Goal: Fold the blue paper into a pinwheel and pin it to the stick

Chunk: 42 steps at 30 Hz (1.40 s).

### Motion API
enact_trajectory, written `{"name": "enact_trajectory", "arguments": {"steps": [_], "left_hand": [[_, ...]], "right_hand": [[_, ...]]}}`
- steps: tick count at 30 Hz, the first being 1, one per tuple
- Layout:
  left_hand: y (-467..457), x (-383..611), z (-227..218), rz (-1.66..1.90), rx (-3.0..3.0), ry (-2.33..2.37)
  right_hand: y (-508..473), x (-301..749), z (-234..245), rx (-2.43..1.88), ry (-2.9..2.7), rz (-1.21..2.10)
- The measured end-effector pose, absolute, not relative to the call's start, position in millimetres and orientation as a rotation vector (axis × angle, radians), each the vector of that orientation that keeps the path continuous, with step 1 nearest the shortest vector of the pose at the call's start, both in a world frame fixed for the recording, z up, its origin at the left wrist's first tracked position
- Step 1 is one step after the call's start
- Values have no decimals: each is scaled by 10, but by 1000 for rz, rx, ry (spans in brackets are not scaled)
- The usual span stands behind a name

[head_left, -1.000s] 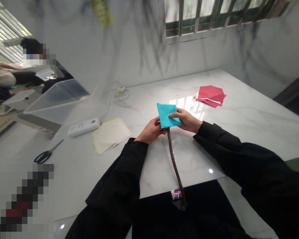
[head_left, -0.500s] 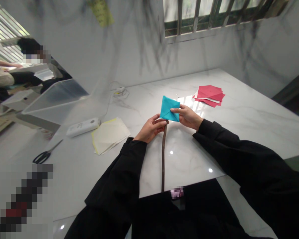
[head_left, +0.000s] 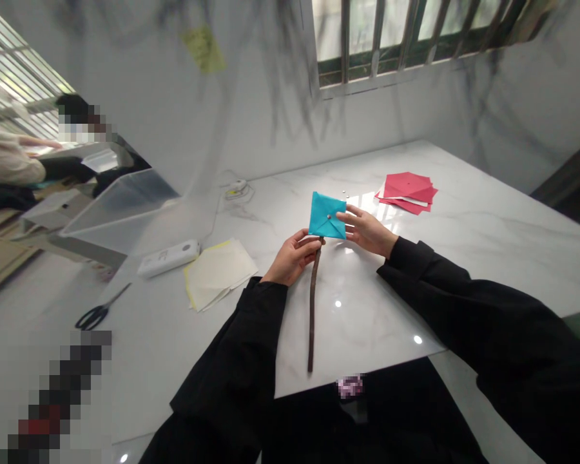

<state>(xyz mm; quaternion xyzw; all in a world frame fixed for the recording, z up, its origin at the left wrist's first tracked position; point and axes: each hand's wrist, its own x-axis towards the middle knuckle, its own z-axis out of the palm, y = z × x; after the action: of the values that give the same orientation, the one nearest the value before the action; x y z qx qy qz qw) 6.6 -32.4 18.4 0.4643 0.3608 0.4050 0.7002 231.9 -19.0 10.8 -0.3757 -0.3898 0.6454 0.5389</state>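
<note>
A folded turquoise paper square (head_left: 325, 215) with a small pin at its centre sits at the top of a thin dark brown stick (head_left: 312, 303). My left hand (head_left: 292, 256) is closed round the stick's upper end, just under the paper. My right hand (head_left: 367, 229) is beside the paper's right edge, fingers stretched out and touching it lightly. The stick hangs down toward me over the white marble table (head_left: 464, 238).
Red paper sheets (head_left: 408, 191) lie at the far right. Cream and yellow sheets (head_left: 220, 272), a white box (head_left: 170, 258) and scissors (head_left: 99, 312) lie to the left. A clear plastic bin (head_left: 120, 200) stands beyond. A seated person is at far left.
The stick's lower end swung from the right to hang straight down. My right thumb left the paper's face and the fingers spread open beside it. The paper turned to show its pin.
</note>
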Motion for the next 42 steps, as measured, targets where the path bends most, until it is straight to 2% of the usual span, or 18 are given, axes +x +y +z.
{"name": "enact_trajectory", "arguments": {"steps": [4, 9, 16, 21, 31, 36, 42], "left_hand": [[-275, 41, 174, 1092, 963, 863], [-229, 15, 153, 1211, 880, 922], [-228, 1, 138, 1226, 862, 943], [-218, -8, 142, 1219, 857, 951], [-256, -24, 174, 1038, 1000, 943], [-242, -23, 169, 1071, 958, 943], [-244, -47, 175, 1061, 979, 943]], "right_hand": [[-126, 2353, 34, -1165, -960, 1307], [-174, 2306, 29, -1210, -1263, 1166], [-338, 2174, 141, -973, -1647, 1520], [-331, 2149, 148, -1060, -1540, 1392], [-201, 2343, 98, -1318, -1529, 877], [-174, 2391, 100, -1465, -1641, 797], [-191, 2345, 56, -1367, -1553, 904]]}}
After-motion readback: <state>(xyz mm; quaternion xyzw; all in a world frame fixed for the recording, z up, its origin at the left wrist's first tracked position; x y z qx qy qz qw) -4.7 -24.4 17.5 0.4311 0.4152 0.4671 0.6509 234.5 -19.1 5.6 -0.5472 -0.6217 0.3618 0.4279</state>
